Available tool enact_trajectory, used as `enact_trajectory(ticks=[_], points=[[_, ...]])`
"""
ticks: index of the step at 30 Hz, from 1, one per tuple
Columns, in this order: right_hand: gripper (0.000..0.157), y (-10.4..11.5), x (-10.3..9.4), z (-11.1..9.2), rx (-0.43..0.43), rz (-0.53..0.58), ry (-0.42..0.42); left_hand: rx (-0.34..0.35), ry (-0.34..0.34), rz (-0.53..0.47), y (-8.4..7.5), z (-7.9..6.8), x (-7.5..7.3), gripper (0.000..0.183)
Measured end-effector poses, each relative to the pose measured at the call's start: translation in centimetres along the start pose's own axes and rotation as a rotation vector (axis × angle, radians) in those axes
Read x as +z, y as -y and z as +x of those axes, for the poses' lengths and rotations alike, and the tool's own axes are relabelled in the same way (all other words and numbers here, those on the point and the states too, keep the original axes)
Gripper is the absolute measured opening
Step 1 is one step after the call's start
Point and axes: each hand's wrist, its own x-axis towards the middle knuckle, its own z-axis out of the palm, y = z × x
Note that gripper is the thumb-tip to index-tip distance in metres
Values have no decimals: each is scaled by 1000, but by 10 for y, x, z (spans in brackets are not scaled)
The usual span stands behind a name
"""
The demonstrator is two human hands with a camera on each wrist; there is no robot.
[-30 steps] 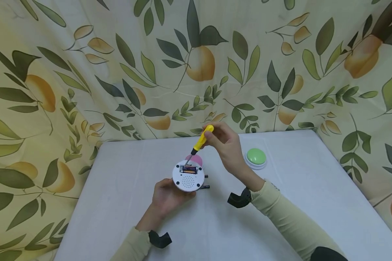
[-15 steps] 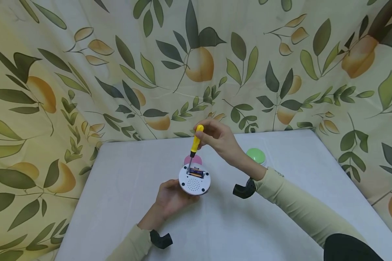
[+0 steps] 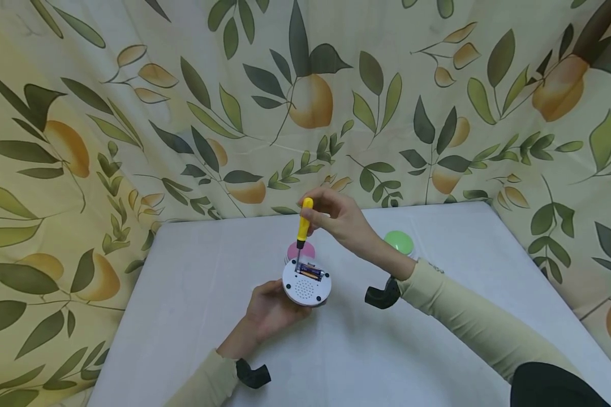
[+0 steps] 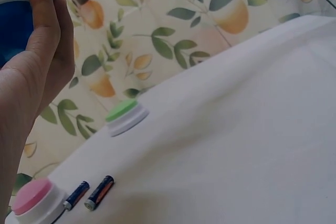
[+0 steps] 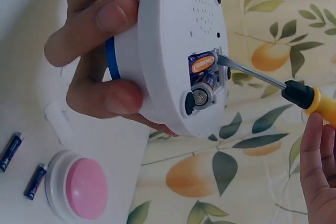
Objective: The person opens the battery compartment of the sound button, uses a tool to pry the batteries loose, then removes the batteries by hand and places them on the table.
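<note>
My left hand (image 3: pixel 272 311) grips a round white push button (image 3: pixel 305 291) above the table, its underside turned up; its blue dome (image 4: pixel 14 30) shows in the left wrist view. An uncovered battery compartment in the underside holds two batteries (image 5: pixel 202 66), and the lower one's end shows in the right wrist view. Between thumb and fingers, my right hand (image 3: pixel 343 220) pinches the yellow handle of a screwdriver (image 3: pixel 303 227). Its flat metal blade (image 5: pixel 252 72) reaches the compartment's edge, at one end of the batteries. Whether the tip touches a battery, I cannot tell.
On the white-covered table (image 3: pixel 438 328) stand a pink push button (image 5: pixel 86 187) and a green one (image 3: pixel 399 242). Two loose batteries lie near the pink button, one battery (image 4: pixel 100 192) beside the other. A small white piece (image 5: pixel 59 121) lies there too. Patterned cloth (image 3: pixel 305 113) hangs behind.
The left hand and the held button have shifted a little right and down, now hiding the loose batteries in the head view. The screwdriver has swung left and stands more upright.
</note>
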Motion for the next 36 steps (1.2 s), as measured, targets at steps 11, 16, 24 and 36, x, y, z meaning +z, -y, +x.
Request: enact_trajectory(ticks=[11, 16, 24, 36], points=[[22, 4, -2, 9, 45, -87, 101, -38, -38, 45, 6, 5, -4, 75], [21, 1, -5, 14, 81, -48, 156, -51, -57, 50, 10, 4, -4, 67], [21, -11, -8, 21, 178, 1, 166, -35, -24, 79, 13, 5, -4, 59], [13, -30, -7, 30, 250, 68, 224, -72, -41, 65, 23, 8, -5, 54]])
